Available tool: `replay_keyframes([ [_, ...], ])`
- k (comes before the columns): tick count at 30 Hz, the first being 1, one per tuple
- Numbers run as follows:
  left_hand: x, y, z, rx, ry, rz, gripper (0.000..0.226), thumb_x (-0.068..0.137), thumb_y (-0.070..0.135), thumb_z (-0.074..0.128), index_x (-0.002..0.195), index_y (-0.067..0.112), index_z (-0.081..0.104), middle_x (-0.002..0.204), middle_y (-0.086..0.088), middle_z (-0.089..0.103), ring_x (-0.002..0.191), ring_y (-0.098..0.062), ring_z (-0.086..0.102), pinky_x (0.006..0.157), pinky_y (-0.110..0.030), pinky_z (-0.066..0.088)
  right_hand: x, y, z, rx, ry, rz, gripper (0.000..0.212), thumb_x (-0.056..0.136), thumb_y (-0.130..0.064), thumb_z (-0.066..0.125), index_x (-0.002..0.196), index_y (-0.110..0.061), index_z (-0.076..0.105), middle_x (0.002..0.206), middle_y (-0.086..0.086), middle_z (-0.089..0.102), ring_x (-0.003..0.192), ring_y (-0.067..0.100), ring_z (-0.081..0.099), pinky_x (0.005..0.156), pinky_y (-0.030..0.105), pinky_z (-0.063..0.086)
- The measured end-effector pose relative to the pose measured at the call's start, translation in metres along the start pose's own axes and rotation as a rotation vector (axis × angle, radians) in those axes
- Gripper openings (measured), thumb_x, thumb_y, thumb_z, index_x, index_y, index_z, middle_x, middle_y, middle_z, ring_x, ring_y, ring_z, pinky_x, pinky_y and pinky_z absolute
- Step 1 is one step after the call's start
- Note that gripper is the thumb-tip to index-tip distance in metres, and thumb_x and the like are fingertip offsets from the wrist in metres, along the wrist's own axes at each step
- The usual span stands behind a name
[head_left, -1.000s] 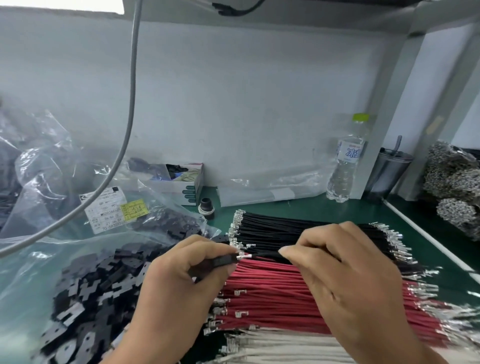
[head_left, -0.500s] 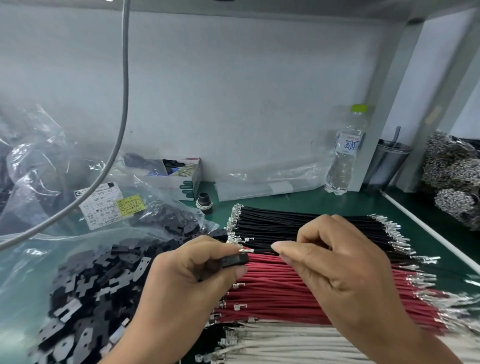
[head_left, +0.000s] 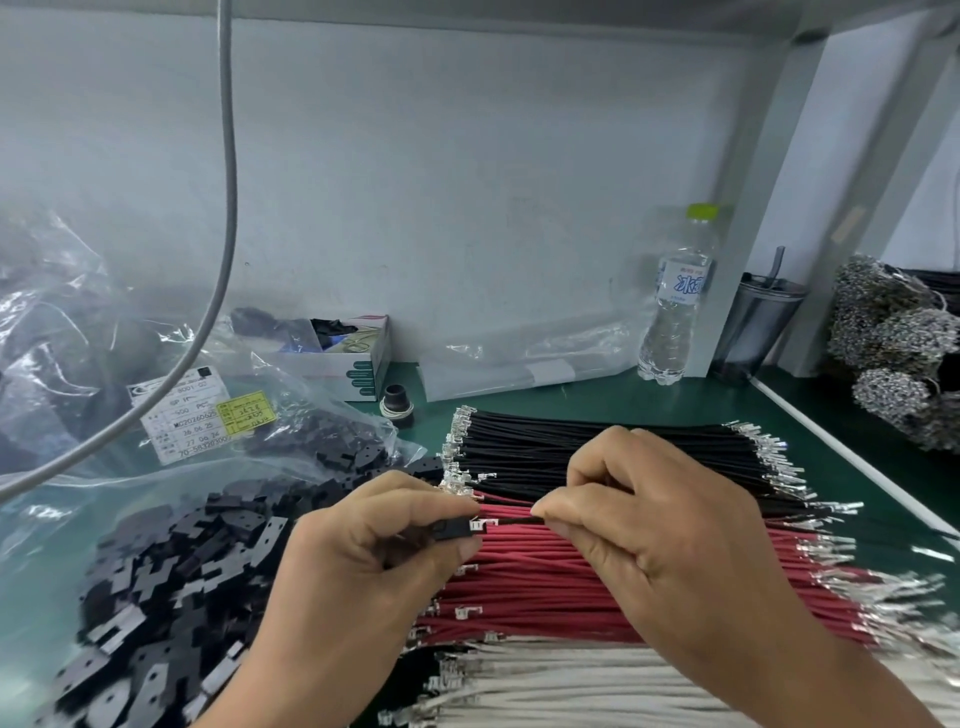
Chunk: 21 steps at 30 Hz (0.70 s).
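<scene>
In the middle of the frame, the left hand (head_left: 363, 561) pinches the little black plug (head_left: 451, 530) and the right hand (head_left: 665, 530) pinches the black wire (head_left: 511, 519) — keep the metal tip (head_left: 478, 526) straight and push gently.

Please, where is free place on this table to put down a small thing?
Bare green mat lies behind the black wires, in front of the flat clear bag and the water bottle. A narrow strip runs between their right ends and the white rail. Left is crowded with bagged black parts; red wires fill the front.
</scene>
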<state>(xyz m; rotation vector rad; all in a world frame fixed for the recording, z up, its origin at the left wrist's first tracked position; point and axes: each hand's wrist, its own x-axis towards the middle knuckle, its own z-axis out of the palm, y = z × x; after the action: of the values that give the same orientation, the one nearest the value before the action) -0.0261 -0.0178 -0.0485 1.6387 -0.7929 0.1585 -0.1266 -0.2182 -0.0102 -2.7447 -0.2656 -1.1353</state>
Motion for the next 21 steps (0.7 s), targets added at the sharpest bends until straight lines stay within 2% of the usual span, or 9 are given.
replay_keyframes([
  [2,0.0,0.001,0.0,0.01,-0.01,0.014,0.022,0.069,0.024,0.084,0.087,0.035,0.084,0.09,0.0,0.078,0.075,-0.022,0.074,0.067,-0.044,0.065,0.0,0.0,0.001,-0.004,-0.01,-0.009,0.015,0.094,-0.03,0.062,0.089,-0.027,0.076,0.083,-0.013,0.056,0.072,0.008,0.051,0.048,0.028,0.045],
  [4,0.0,0.003,0.0,0.049,-0.016,0.03,0.021,0.069,0.026,0.083,0.087,0.037,0.084,0.09,0.004,0.078,0.073,-0.018,0.074,0.066,-0.033,0.064,0.0,0.002,0.0,0.011,-0.025,-0.017,0.013,0.093,-0.028,0.064,0.088,-0.027,0.076,0.082,-0.014,0.056,0.072,0.008,0.05,0.048,0.028,0.045],
  [8,0.001,0.007,-0.002,0.123,-0.043,0.024,0.022,0.07,0.025,0.084,0.087,0.039,0.083,0.088,0.01,0.077,0.072,-0.014,0.071,0.063,-0.018,0.057,0.002,0.002,-0.003,0.046,-0.094,-0.002,0.02,0.095,-0.035,0.057,0.089,-0.029,0.076,0.083,-0.017,0.055,0.074,0.006,0.05,0.054,0.023,0.046],
  [12,0.0,0.011,-0.004,0.341,-0.068,0.039,0.021,0.073,0.02,0.087,0.087,0.036,0.084,0.09,0.02,0.073,0.08,-0.004,0.07,0.067,-0.006,0.051,-0.001,-0.002,0.005,0.039,-0.132,0.03,0.01,0.093,-0.03,0.061,0.09,-0.03,0.07,0.087,-0.018,0.055,0.078,0.005,0.054,0.057,0.023,0.049],
  [14,-0.001,0.011,-0.004,0.437,-0.081,0.046,0.021,0.074,0.022,0.087,0.09,0.035,0.084,0.093,0.023,0.071,0.082,0.002,0.069,0.07,-0.006,0.049,-0.003,-0.004,0.009,-0.034,-0.137,-0.005,0.008,0.092,-0.02,0.067,0.092,-0.027,0.067,0.089,-0.016,0.054,0.077,0.006,0.052,0.052,0.025,0.048],
  [17,-0.001,0.01,-0.002,0.462,-0.092,0.004,0.021,0.075,0.021,0.089,0.086,0.037,0.082,0.092,0.023,0.069,0.082,0.0,0.068,0.072,-0.011,0.05,-0.002,-0.004,0.011,-0.148,-0.145,-0.028,0.024,0.082,-0.006,0.078,0.091,-0.024,0.066,0.088,-0.012,0.054,0.075,0.01,0.049,0.048,0.026,0.045],
  [20,0.0,0.009,-0.003,0.272,-0.108,-0.038,0.021,0.072,0.022,0.089,0.081,0.04,0.082,0.084,0.012,0.074,0.074,-0.009,0.07,0.063,-0.01,0.05,-0.004,0.001,0.012,-0.052,-0.102,-0.023,0.006,0.092,-0.02,0.068,0.092,-0.026,0.068,0.089,-0.014,0.057,0.077,0.01,0.054,0.055,0.026,0.049],
  [21,0.0,0.011,-0.004,0.206,-0.111,-0.043,0.018,0.07,0.027,0.087,0.08,0.041,0.082,0.082,0.009,0.074,0.071,-0.011,0.07,0.062,-0.011,0.051,-0.004,0.003,0.011,0.008,-0.102,0.006,0.008,0.095,-0.025,0.062,0.092,-0.027,0.069,0.089,-0.016,0.058,0.079,0.008,0.056,0.059,0.026,0.05],
])
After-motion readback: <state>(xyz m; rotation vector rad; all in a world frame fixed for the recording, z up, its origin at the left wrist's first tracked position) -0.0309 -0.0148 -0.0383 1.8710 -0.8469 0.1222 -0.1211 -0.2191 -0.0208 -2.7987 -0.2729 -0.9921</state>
